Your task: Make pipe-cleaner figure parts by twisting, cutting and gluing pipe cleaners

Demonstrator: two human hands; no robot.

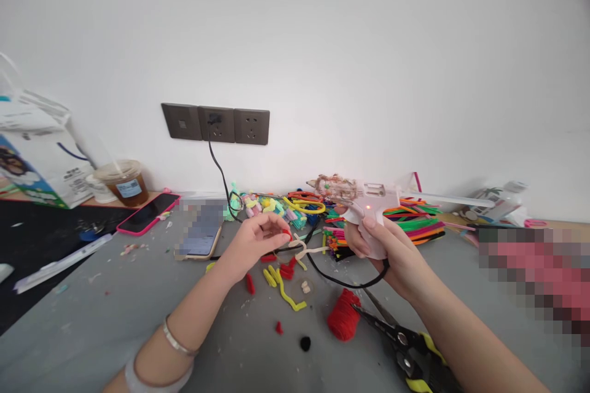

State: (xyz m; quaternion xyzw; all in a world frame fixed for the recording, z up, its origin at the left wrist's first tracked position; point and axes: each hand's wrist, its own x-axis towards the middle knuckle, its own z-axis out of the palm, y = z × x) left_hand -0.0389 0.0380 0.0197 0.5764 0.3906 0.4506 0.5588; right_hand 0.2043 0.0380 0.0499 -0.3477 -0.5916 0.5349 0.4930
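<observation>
My right hand (371, 236) is wrapped round the grip of a white glue gun (375, 196), its nozzle end pointing left and coated in brownish residue; a small light on it glows red. My left hand (260, 242) pinches a small red piece (287, 234) between thumb and fingertips, left of the gun. Cream fuzzy strips (302, 249) lie just beyond that hand. Below it on the grey mat are yellow fuzzy pieces (286, 295), red bits (288, 269), a black ball (305, 343) and a red wound bundle (343, 314).
Black-and-yellow pliers (405, 344) lie beside the red bundle. A black cable (341, 282) loops across the mat to the wall socket (216, 124). Coloured stems (424, 224), two phones (148, 214) (203, 230), a drink cup (126, 183) and a bag (50, 153) stand or lie toward the wall.
</observation>
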